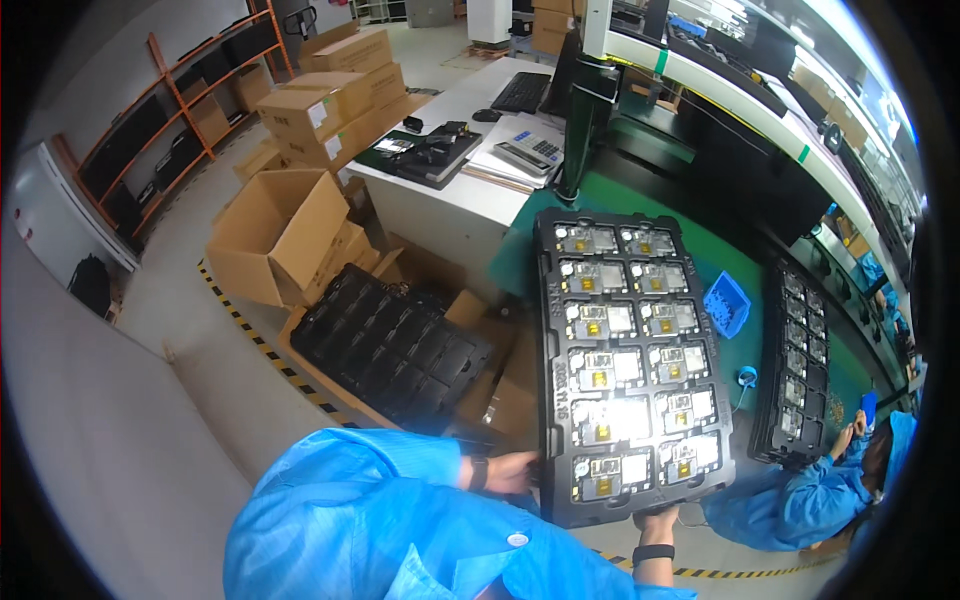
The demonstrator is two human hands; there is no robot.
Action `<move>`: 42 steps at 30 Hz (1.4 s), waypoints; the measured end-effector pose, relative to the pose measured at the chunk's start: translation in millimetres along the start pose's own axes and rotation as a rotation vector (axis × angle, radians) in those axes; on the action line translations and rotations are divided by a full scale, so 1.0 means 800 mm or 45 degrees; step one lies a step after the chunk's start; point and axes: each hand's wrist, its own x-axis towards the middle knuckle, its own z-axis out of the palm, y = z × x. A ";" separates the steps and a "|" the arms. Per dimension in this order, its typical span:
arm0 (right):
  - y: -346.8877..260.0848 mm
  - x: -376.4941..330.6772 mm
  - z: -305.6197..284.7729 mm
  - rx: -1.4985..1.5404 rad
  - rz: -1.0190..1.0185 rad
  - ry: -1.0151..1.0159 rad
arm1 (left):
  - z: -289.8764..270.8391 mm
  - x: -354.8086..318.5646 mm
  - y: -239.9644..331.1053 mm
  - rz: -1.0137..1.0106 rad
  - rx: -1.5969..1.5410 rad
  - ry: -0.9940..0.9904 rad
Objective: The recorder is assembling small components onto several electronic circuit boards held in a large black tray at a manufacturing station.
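Observation:
A black plastic tray point(555, 435) is held up in front of me, its pockets filled with two columns of small circuit boards point(598, 370). Glare hides some detail on the lower boards. My left hand point(510, 472) grips the tray's left edge near the lower corner, its fingertips hidden by the tray. Under the near edge, my right hand point(657, 518) is closed on the tray, with most of its fingers out of sight below. The tray's far end reaches over the green bench point(625, 195).
A second stack of black trays point(765, 400) stands on the bench, beside a small blue bin point(727, 303). Black empty trays point(385, 340) fill a carton at left. A co-worker point(830, 490) in blue works at right. A white desk point(430, 205) holds a calculator point(525, 155).

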 end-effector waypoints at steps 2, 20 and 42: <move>0.002 -0.001 0.007 -0.019 -0.030 -0.144 | 0.018 -0.021 0.021 -0.095 -0.042 -0.041; 0.004 0.018 0.060 -0.013 -0.177 -0.060 | -0.043 0.005 0.547 0.935 0.636 0.605; 0.004 0.033 0.096 0.035 -0.237 0.248 | 0.039 0.085 0.666 0.395 1.713 0.092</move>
